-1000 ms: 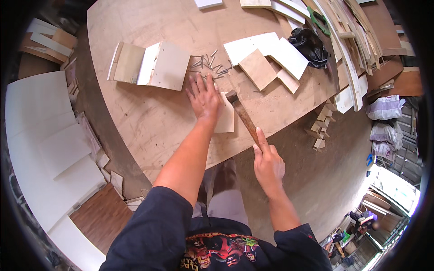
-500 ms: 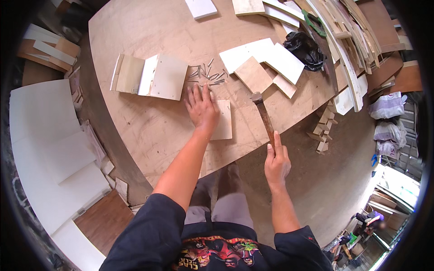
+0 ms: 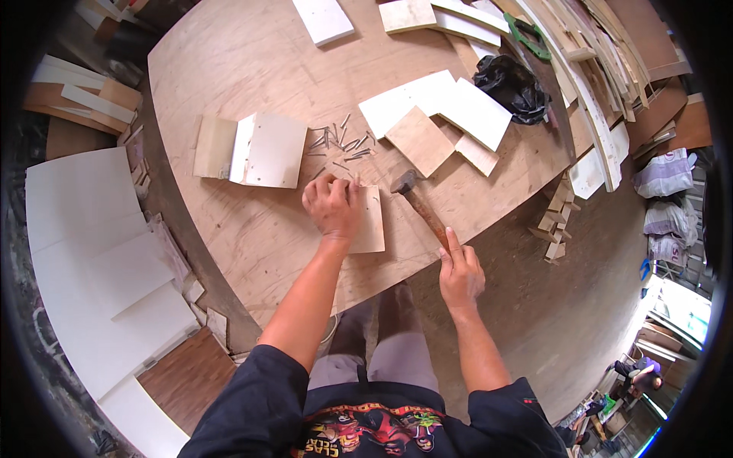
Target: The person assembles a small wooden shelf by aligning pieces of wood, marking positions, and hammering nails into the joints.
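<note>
"While the camera looks down past a black, print-fronted T-shirt [image 3: 374, 427], what is each hand doing?"

"On the right, the right hand [image 3: 461, 281] is wrapped around the lower end of a dark-headed, brown wooden-handled hammer [image 3: 427, 214], its index finger laid along the handle. The hammer slants up and leftward, its head near the table's front edge."

"And the left?"

"The left hand [image 3: 333, 208] has its fingers curled in, over the left part of a small, pale rectangular wooden board [image 3: 370, 221]. I cannot tell whether anything is pinched between thumb and fingers."

"Where is that board?"

"Lying flat on a broad, light-brown wooden table [image 3: 267, 237], near the front edge, just left of the hammer's head."

"What surrounds it?"

"Beyond the left hand, loose grey metal nails [image 3: 350, 145] lie scattered. Left of them is an angled assembly of pale wooden panels [image 3: 275, 153]. To their right, a tan square wooden piece [image 3: 420, 141] overlaps flat white boards [image 3: 477, 114]; a crumpled black plastic bag [image 3: 510, 88] sits just behind."

"Anything farther off?"

"Long, pale wooden strips [image 3: 584, 84] are piled at the far right, and another person [image 3: 640, 375] appears small at lower right."
</note>
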A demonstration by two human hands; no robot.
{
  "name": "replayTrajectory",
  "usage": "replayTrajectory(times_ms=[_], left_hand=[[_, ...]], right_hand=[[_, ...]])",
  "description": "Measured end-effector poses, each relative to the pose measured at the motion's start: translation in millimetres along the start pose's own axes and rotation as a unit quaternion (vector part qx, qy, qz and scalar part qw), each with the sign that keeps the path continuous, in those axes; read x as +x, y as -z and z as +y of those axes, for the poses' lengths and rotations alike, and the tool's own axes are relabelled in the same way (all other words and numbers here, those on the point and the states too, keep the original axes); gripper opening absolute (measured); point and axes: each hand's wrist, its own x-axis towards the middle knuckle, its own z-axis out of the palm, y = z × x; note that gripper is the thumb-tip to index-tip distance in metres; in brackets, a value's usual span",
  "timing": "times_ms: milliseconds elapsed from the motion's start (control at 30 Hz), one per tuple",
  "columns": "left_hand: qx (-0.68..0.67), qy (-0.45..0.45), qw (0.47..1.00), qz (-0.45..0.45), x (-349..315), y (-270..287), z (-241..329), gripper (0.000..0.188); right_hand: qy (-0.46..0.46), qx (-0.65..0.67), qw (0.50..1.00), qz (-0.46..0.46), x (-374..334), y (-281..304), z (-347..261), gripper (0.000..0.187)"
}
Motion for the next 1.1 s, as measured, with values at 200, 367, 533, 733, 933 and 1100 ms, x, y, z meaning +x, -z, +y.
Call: replayTrajectory(times_ms=[200,367,533,733,933,1100], left_hand=[[-0.053,-0.021,0.998,0.017,30,-2,12,0.012],[-0.066,-0.147,0.986,-0.034,69,-22,7,0.007],[-0.008,-0.285,0.952,-0.112,92,-23,-16,0.015],[-0.016,-0.308,0.939,-0.153,101,-20,-18,0.017],[-0.04,-0.242,0.949,-0.198,101,-15,-15,0.023],[-0.034,-0.275,0.938,-0.208,103,-15,-17,0.02]], right_hand=[[0.007,0.009,1.0,0.009,6,-3,8,0.057],[0.007,0.015,1.0,0.005,8,-2,11,0.056],[0.005,0.043,0.999,0.005,5,2,12,0.056],[0.01,0.058,0.998,0.021,0,-1,19,0.056],[-0.014,0.074,0.997,0.016,-6,-4,15,0.057],[-0.033,0.097,0.995,0.018,-10,-9,13,0.056]])
